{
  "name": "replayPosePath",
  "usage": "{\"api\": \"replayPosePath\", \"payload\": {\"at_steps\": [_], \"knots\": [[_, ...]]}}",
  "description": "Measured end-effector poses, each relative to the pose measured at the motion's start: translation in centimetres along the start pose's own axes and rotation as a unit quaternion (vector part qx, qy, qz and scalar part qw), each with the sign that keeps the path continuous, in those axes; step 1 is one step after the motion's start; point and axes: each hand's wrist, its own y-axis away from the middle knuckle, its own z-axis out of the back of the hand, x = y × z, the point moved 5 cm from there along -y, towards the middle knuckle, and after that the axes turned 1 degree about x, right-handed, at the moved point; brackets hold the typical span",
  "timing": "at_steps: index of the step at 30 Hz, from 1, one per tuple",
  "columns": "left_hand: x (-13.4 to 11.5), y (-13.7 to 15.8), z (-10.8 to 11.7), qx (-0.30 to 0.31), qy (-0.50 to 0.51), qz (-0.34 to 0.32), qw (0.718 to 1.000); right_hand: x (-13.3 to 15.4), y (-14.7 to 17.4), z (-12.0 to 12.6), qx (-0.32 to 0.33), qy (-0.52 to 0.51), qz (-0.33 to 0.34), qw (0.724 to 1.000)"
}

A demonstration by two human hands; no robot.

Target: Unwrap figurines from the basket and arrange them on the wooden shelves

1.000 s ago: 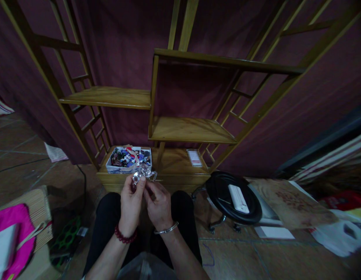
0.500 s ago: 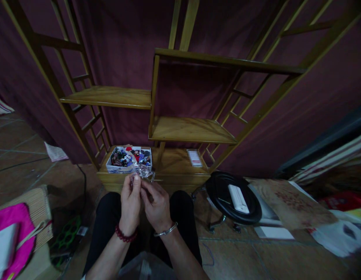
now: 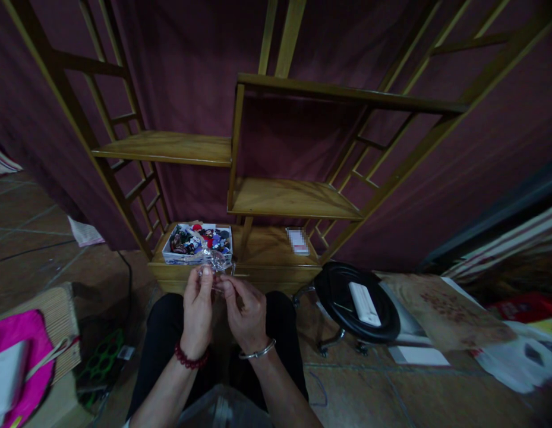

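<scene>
My left hand (image 3: 199, 315), with a dark red bead bracelet at the wrist, is closed on a crinkled piece of clear plastic (image 3: 215, 257), thumb on top. My right hand (image 3: 246, 312), wearing a silver bangle, pinches the lower right part of the same shiny plastic. Both hands are close together above my knees. Whether something lies inside the plastic is too small to tell. Just beyond it, a white box (image 3: 175, 259) filled with small colourful figures sits on the low wooden cabinet, its front edge partly covered by the plastic.
A wooden shelf unit (image 3: 293, 199) rises in front of me. A pixelated card-like item (image 3: 297, 241) lies on its base. To the right, a black round stool (image 3: 333, 285) carries a white device (image 3: 365, 304). At left lies a pink cloth (image 3: 37, 339) with a white box on it.
My right hand has shifted slightly right, away from my left, and its fingers have spread along the plastic. My left hand has barely moved.
</scene>
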Motion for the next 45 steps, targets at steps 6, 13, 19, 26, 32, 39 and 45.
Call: {"api": "replayPosePath", "payload": {"at_steps": [6,13,19,26,32,39,45], "knots": [[-0.1,0.2,-0.3,0.006,0.017,0.024,1.0,-0.2,0.1,0.4,-0.023,0.01,0.006,1.0],[-0.2,0.1,-0.1,0.011,0.011,0.015,1.0,-0.1,0.2,0.5,-0.026,0.029,0.017,0.999],[-0.2,0.1,0.0,0.005,0.0,0.022,1.0,-0.9,0.0,1.2,-0.068,0.01,-0.031,0.997],[0.0,0.0,-0.1,0.014,0.007,0.019,1.0,-0.6,-0.1,1.3,-0.074,0.011,-0.036,0.997],[0.0,0.0,0.1,0.01,0.013,0.02,1.0,-0.9,0.0,1.1,-0.067,0.0,-0.057,0.996],[0.1,0.0,0.2,0.003,0.016,0.029,0.999,-1.7,0.1,1.0,-0.062,0.022,-0.095,0.993],[0.1,0.0,0.4,0.0,0.022,0.039,0.999,-2.0,0.0,1.1,-0.053,-0.015,-0.117,0.992]]}}
